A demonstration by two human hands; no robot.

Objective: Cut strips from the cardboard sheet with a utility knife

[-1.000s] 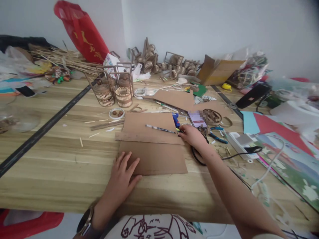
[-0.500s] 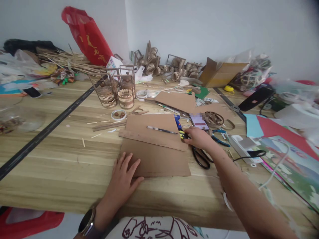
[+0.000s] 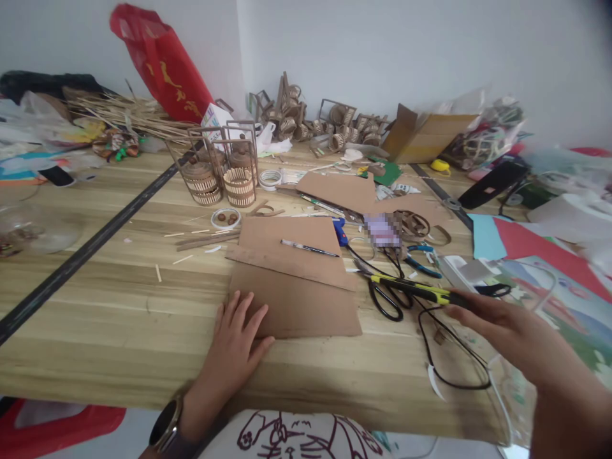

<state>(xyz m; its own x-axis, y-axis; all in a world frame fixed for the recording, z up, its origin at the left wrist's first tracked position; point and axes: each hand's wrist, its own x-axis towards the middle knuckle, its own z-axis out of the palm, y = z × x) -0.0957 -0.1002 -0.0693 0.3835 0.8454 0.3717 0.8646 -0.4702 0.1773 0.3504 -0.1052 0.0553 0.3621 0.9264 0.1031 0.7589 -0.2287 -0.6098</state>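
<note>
Pale walls (image 3: 382, 51) meet in the corner behind us, and we're looking along a wooden table (image 3: 119, 299) crowded with craft bits: a red bag (image 3: 160, 70) leaning at the back, little slatted buckets (image 3: 239, 186) standing on the far side of the work.

One view to call, the head camera, and straight to the middle we go! Brown cardboard (image 3: 306, 306) lies flat right before us, an upper part overlapping the lower; whether that's two pieces or a single fold, we can't tell. Across the upper part rests a pen (image 3: 310, 247), held by nobody.

Our left hand (image 3: 236, 341) is open, palm down, fingers spread over the cardboard's near-left corner. Our right hand (image 3: 516, 331) is closed around the rear end of a yellow-and-black knife (image 3: 411, 288), a cutter by its look, its tip pointing at the sheet's right edge. Beneath its line sit black-handled scissors (image 3: 393, 318); contact is hard to judge.

We read this as the tool-handling step, cardboard steadied, blade off to the side. From here, the move calls for lifting clear of scissors and cord (image 3: 459, 386), settling the grip, and minding those spread fingers.
</note>
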